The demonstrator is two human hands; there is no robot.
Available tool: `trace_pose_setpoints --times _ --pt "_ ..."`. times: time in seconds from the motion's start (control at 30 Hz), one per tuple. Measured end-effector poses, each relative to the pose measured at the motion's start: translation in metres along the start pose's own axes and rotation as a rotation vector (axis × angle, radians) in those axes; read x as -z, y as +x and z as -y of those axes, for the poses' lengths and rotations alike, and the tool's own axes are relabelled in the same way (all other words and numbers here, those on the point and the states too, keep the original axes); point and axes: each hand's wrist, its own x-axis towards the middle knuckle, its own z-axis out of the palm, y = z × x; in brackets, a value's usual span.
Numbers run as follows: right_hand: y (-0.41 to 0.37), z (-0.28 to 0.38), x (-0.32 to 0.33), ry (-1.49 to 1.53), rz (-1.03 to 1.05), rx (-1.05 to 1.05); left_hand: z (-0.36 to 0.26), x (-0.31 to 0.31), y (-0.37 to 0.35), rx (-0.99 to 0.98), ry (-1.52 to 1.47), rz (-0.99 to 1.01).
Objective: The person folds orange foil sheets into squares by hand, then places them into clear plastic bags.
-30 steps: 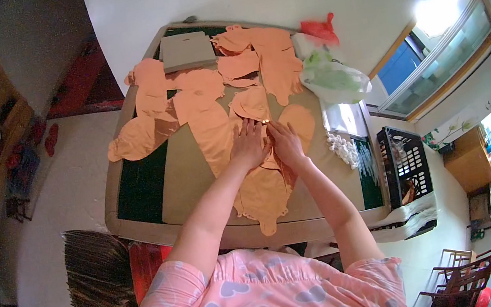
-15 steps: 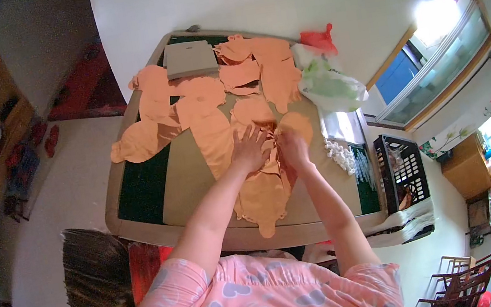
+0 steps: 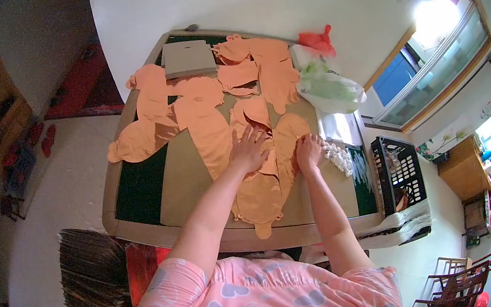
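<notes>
Flat, shiny copper-coloured foil balloons lie overlapping on the table. My left hand (image 3: 250, 151) rests with its fingers spread on the middle foil balloon (image 3: 259, 197), whose rounded end points towards me. Dark creased folds of foil show just above those fingertips. My right hand (image 3: 309, 152) is at the right edge of a long foil balloon (image 3: 289, 130) that slants up to the right, its fingers curled in on that edge. The fingertips of the right hand are partly hidden.
More foil balloons (image 3: 153, 100) cover the table's far side, beside a grey-beige flat box (image 3: 188, 59). To the right are a white plastic bag (image 3: 331, 91), a heap of small white pieces (image 3: 338, 158), pale thin sticks (image 3: 361, 173) and a black crate (image 3: 399, 173).
My right hand has moved right and slightly towards me, away from my left hand. The long foil balloon at the right now lies more spread out. My left hand stays almost in place.
</notes>
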Motion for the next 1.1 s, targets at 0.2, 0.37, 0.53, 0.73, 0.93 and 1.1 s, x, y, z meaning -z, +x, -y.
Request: trace_pose_setpoints --times 0.2,0.37,0.53,0.73,0.93,1.1 --pt "0.003 -0.002 -0.005 -0.041 -0.009 -0.048 0.0 -0.002 0.001 0.008 -0.019 -0.012" --pt "0.017 0.015 0.011 0.409 0.144 0.015 0.002 -0.002 0.002 -0.011 -0.019 -0.021" --pt "0.02 0.039 0.06 1.243 0.195 -0.022 -0.001 -0.003 -0.005 0.004 0.099 -0.013" --pt "0.001 0.018 -0.011 0.398 0.106 0.399 -0.004 0.019 -0.012 0.059 -0.47 -0.217" --pt "-0.034 0.052 0.023 0.354 0.251 0.558 0.004 -0.012 0.003 0.008 -0.5 -0.336" --pt "-0.033 0.047 0.015 0.362 0.213 0.625 -0.003 0.013 -0.014 0.065 -0.371 -0.243"
